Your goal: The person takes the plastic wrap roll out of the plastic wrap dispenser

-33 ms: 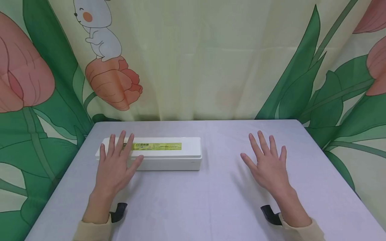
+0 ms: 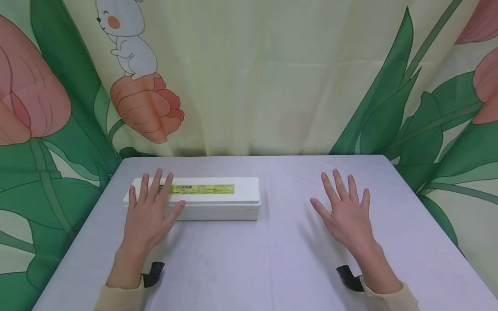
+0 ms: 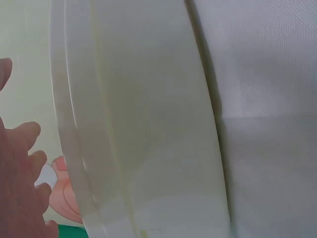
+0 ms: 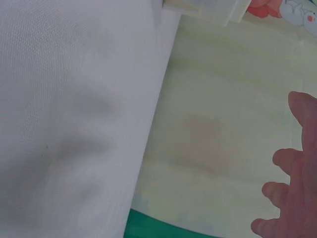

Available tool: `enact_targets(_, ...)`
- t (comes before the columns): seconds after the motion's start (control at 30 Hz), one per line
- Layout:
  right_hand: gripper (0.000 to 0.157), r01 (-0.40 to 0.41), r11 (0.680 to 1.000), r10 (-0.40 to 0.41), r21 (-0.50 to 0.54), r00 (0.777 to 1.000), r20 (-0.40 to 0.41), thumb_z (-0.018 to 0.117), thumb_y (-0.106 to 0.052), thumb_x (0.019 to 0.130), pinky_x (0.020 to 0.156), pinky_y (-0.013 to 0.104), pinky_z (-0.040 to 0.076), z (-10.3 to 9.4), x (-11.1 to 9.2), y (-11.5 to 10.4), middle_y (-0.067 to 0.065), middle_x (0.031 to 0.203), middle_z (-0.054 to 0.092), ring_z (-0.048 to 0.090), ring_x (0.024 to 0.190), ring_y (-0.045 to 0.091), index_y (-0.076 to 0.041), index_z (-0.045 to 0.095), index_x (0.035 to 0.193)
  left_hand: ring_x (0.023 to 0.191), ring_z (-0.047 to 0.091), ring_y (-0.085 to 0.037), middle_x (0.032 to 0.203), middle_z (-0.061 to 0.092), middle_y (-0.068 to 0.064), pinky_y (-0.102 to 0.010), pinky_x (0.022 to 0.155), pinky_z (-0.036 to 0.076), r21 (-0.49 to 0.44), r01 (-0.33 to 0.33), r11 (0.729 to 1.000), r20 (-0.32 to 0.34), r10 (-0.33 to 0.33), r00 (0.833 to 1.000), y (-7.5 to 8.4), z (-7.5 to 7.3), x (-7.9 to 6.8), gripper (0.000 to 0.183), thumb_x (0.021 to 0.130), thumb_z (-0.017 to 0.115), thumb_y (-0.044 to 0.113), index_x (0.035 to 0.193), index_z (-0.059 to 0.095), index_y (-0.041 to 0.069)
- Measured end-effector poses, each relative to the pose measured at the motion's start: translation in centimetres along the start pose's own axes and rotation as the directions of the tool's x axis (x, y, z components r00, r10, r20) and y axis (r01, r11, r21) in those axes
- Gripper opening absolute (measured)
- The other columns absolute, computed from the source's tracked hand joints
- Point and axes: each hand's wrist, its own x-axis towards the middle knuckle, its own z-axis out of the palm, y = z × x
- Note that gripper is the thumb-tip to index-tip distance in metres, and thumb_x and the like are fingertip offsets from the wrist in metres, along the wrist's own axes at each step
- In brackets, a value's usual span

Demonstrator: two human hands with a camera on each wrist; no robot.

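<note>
A long white cling film box (image 2: 218, 211) with a yellow-green label (image 2: 214, 189) lies on the left part of the table. My left hand (image 2: 145, 220) is held palm down with its fingers spread, covering part of the box's left end from the head camera. A gap shows between that hand and the box (image 3: 148, 99) in the left wrist view. To the right of the box, my right hand (image 2: 348, 220) hovers with fingers spread, and its shadow falls on the cloth. Neither hand holds anything. In the right wrist view, the box's end (image 4: 213, 10) appears at the top.
A white cloth (image 2: 249, 268) covers the table, whose far edge meets a printed curtain (image 2: 249, 86) with tulips, leaves and a white cartoon animal. A black curved piece juts out by each wrist, one at the left (image 2: 153, 274) and one at the right (image 2: 349, 278).
</note>
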Motion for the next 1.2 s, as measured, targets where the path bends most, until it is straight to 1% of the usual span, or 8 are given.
enact_targets(0.1,0.078,0.002,1.0,-0.002,0.006,1.0,-0.004,0.056,-0.047,0.099,0.111,0.075,-0.004,0.0,0.2,-0.1,0.02,0.166,0.015,0.003,0.15,0.049,-0.013,0.024,0.162,0.152,0.002,-0.041,0.167,0.013,-0.016,-0.065,0.117,-0.004,-0.008,0.004,1.0,-0.007,-0.004,1.0,-0.2,-0.2,0.1,0.079,0.1,0.049,0.054,0.162,0.022,0.014)
enact_targets(0.23,0.078,0.012,1.0,-0.011,0.02,1.0,-0.011,0.057,-0.048,0.099,0.111,0.075,-0.003,0.1,0.5,-0.5,0.02,0.166,0.016,0.005,0.149,0.049,-0.014,0.024,0.162,0.152,0.004,-0.042,0.166,0.016,-0.018,-0.066,0.117,-0.003,-0.032,0.012,0.999,-0.029,-0.013,0.999,-0.9,-0.5,0.3,0.076,0.1,0.049,0.05,0.161,0.025,0.013)
enact_targets(0.47,0.078,0.043,0.998,-0.042,0.042,0.999,-0.025,0.057,-0.05,0.098,0.111,0.076,0.002,0.4,1.3,-1.3,0.019,0.165,0.019,0.012,0.148,0.049,-0.014,0.027,0.161,0.152,0.004,-0.043,0.166,0.015,-0.02,-0.064,0.118,-0.001,-0.048,0.036,0.998,-0.056,-0.039,0.998,-2.1,-0.9,0.9,0.074,0.101,0.049,0.047,0.162,0.023,0.013)
enact_targets(0.8,0.078,0.067,0.996,-0.066,0.066,0.998,-0.015,0.057,-0.051,0.098,0.111,0.075,0.002,0.6,2.8,-2.6,0.017,0.166,0.019,0.011,0.149,0.047,-0.015,0.028,0.161,0.151,0.004,-0.043,0.166,0.014,-0.02,-0.064,0.118,0.0,-0.078,0.094,0.992,-0.069,-0.1,0.993,-3.6,-1.1,1.2,0.075,0.102,0.045,0.048,0.162,0.02,0.011)
enact_targets(1.0,0.078,0.08,0.995,-0.079,0.067,0.997,-0.014,0.059,-0.05,0.098,0.111,0.075,0.005,0.7,3.5,-3.4,0.016,0.166,0.02,0.012,0.149,0.045,-0.015,0.029,0.161,0.15,0.008,-0.046,0.164,0.018,-0.023,-0.064,0.119,0.003,-0.114,0.087,0.99,-0.11,-0.1,0.989,-4.4,-1.1,1.2,0.073,0.103,0.044,0.044,0.161,0.021,0.007)
enact_targets(1.2,0.078,0.071,0.995,-0.072,0.071,0.997,0.008,0.058,-0.05,0.098,0.111,0.074,0.005,1.0,4.0,-4.0,0.016,0.166,0.019,0.012,0.149,0.045,-0.015,0.028,0.161,0.151,0.009,-0.042,0.163,0.019,-0.023,-0.059,0.12,0.002,-0.149,0.078,0.986,-0.136,-0.099,0.986,-4.5,-1.1,1.1,0.072,0.103,0.044,0.044,0.161,0.022,0.007)
